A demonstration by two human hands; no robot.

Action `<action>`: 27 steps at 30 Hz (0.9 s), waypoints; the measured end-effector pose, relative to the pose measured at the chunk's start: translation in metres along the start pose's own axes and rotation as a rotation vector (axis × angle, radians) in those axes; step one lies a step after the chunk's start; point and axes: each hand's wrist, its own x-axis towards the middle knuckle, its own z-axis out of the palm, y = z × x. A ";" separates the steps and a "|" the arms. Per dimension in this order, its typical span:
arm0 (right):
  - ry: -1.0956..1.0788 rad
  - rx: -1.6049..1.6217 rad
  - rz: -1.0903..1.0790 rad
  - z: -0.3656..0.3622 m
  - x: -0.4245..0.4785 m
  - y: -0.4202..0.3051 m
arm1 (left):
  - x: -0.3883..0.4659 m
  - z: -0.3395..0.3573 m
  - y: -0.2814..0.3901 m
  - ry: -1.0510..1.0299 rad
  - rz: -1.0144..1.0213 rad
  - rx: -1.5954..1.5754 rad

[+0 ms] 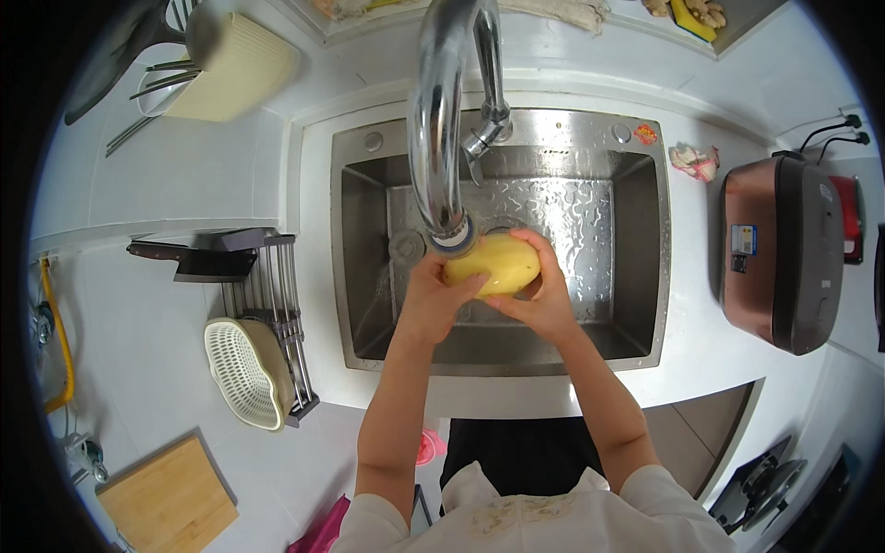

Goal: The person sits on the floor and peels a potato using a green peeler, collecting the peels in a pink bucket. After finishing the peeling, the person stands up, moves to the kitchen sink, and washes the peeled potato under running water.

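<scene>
A peeled, yellow potato (508, 261) is held between both my hands above the stainless steel sink (498, 363). My left hand (442, 294) grips its left end, the thumb lying across the front. My right hand (543, 297) curls round its right end, fingers at the back and thumb below. The spout of the chrome faucet (435, 138) comes down right over the left part of the potato. Water drops wet the sink floor, and some spray shows at the left. Part of the drain area is hidden behind the potato.
Left of the sink, a cleaver (214, 263) lies on a metal rack (294, 345) beside a cream colander basket (242, 377). A wooden cutting board (169, 494) is at lower left. On the right counter stand a crumpled cloth (695, 162) and a brown appliance (781, 252). A utensil holder (235, 72) hangs upper left.
</scene>
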 end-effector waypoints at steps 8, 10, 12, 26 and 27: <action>-0.010 -0.162 -0.022 -0.003 -0.003 0.001 | 0.000 -0.003 -0.008 -0.003 -0.004 -0.049; -0.006 -0.199 -0.033 -0.002 -0.004 0.000 | 0.001 -0.010 -0.014 -0.026 0.003 -0.077; -0.004 -0.267 -0.065 -0.002 -0.005 0.001 | 0.001 -0.014 -0.015 -0.042 0.007 -0.100; 0.001 -0.156 -0.044 -0.008 0.000 0.003 | -0.004 -0.010 -0.008 -0.145 -0.010 -0.321; 0.007 -0.086 -0.035 -0.007 0.001 0.003 | -0.004 -0.010 -0.012 -0.141 0.074 -0.286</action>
